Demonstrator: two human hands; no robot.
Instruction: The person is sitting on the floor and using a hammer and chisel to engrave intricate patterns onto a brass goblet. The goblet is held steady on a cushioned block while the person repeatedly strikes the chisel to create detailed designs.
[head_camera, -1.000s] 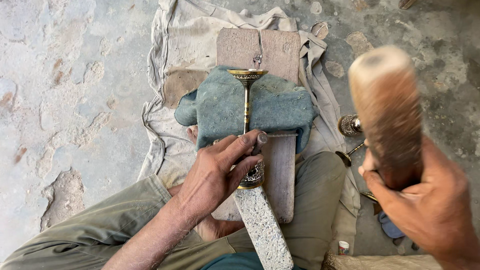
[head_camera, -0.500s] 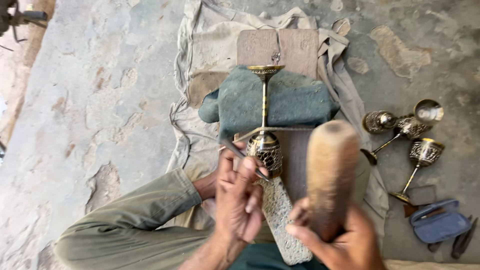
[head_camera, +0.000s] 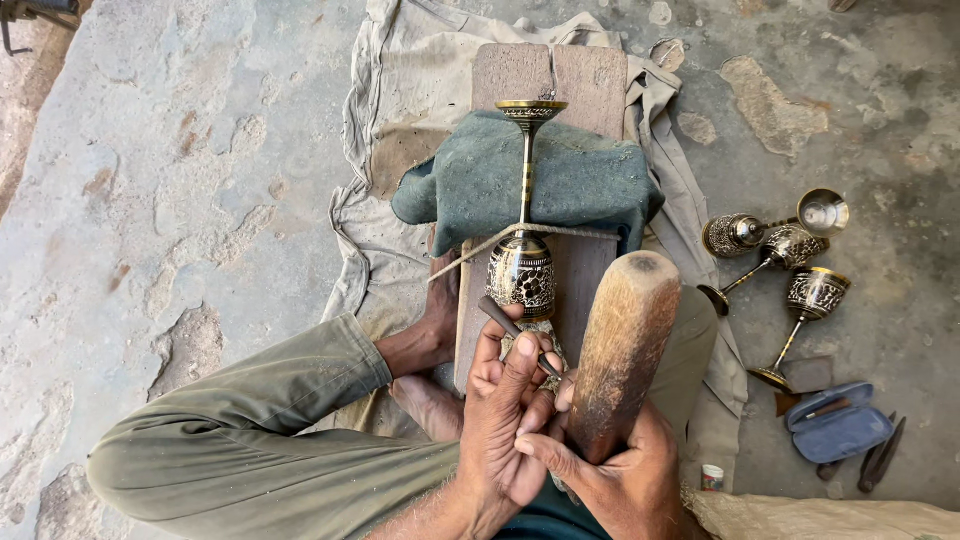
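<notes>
Head view shows a brass goblet (head_camera: 524, 240) lying on its side along a wooden board (head_camera: 585, 270) at the scene's middle, foot toward the far end, cup toward the near end; its stem rests over a folded grey-green cloth (head_camera: 470, 180), which looks meant to cushion it, and a cord (head_camera: 470, 255) crosses just above the cup, seemingly tying it down so it cannot roll. The left hand (head_camera: 505, 420) is closed, pinching a thin dark chisel (head_camera: 510, 325) between thumb and fingers, tip angled at the cup's near edge. The right hand (head_camera: 610, 470) is wrapped around a thick wooden mallet (head_camera: 620, 350), head raised just right of the chisel. A bare foot (head_camera: 435, 320) presses the board's left edge, likely steadying it. The cup is dark with fine gold floral engraving, stem and foot bright brass. More goblets (head_camera: 780, 250) lie on the floor at right
</notes>
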